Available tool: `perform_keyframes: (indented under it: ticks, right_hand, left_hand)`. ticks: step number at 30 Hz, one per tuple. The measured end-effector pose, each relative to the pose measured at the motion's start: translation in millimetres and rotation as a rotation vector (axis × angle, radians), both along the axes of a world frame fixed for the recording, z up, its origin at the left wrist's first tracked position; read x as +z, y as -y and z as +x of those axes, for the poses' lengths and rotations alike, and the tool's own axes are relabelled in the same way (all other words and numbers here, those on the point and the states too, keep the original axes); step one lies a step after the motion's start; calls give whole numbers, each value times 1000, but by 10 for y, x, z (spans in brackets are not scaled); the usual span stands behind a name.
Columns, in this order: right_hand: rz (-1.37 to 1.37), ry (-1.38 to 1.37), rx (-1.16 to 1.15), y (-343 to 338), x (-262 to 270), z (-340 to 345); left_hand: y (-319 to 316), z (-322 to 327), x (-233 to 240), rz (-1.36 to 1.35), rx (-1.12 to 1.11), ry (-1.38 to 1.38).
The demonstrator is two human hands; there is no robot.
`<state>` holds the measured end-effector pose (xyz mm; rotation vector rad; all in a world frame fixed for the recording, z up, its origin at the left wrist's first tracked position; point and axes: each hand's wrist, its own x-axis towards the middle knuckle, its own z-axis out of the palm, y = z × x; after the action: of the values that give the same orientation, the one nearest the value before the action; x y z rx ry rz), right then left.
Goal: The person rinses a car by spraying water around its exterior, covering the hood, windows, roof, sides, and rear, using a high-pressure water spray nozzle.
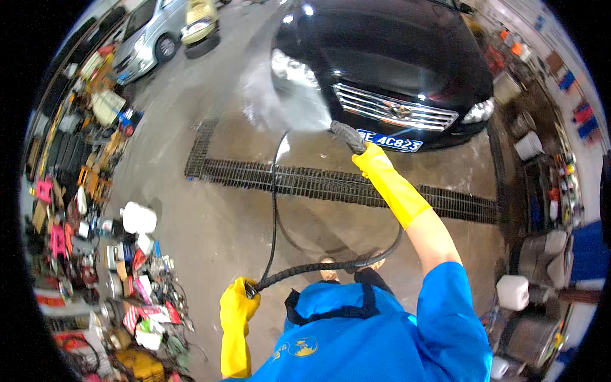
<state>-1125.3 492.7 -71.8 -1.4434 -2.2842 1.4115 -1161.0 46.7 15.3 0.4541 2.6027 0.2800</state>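
In a yellow rubber glove, my right hand [374, 160] is closed around a dark grey spray gun [348, 136], out in front of the black car [391, 52]. From its tip a white fan of water [305, 105] spreads towards the car's headlight [291, 67] on the picture's left. The gun's trigger is hidden by the glove. Lower left, my left hand [240, 301], also gloved in yellow, grips a black hose [310, 268] beside my body. The hose curves across in front of my feet and up behind my right forearm; another length loops over the floor.
A metal drain grate [296, 184] crosses the wet floor [200, 248]. Left of me are a white plastic container [139, 217] and piled clutter [148, 305]. White buckets [528, 145] and a jug [512, 292] line the right. A silver car [152, 36] and a yellow vehicle [199, 21] stand behind.
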Motion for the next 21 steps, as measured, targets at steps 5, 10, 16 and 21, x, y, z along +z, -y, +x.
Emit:
perform_keyframes:
  ticks: [5, 10, 16, 21]
  right_hand:
    - [-12, 47, -211, -272, -70, 662]
    - [-163, 81, -572, -731, -83, 1738]
    - [-176, -83, -1048, -1258, -113, 3267]
    - [-235, -152, -1000, -1392, -136, 4078]
  left_hand:
    - [-136, -115, -170, 34, -84, 7]
    - [-538, -120, -245, 54, -267, -27]
    - [-1277, 218, -147, 28, -446, -34]
    - [-1985, 709, -174, -59, -536, 16]
